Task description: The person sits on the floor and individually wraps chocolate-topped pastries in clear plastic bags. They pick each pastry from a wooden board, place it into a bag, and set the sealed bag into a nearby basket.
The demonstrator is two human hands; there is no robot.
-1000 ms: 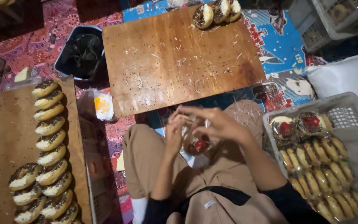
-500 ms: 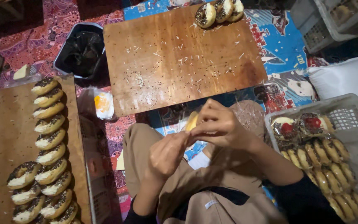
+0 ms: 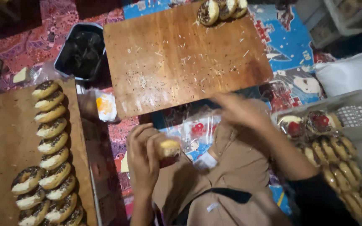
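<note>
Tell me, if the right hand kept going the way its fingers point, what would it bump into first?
The right hand is blurred, fingers aimed up and left toward the wooden board. It would probably meet that board's near edge first, though how high the hand is above it is unclear. The left hand holds a wrapped donut, off that line.

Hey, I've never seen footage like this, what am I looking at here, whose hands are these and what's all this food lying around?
There is no machine here. One camera sits on a person's head and looks down at their own lap and two bare hands. The left hand holds a yellowish pastry in a clear wrapper. The right hand is blurred from moving, above the lap, and seems to hold nothing. Ahead lies a wooden board dusted with sprinkles, with a few topped doughnuts at its far edge. On the left, another board carries a row of doughnuts. On the right, a grey plastic crate holds wrapped pastries.
</note>
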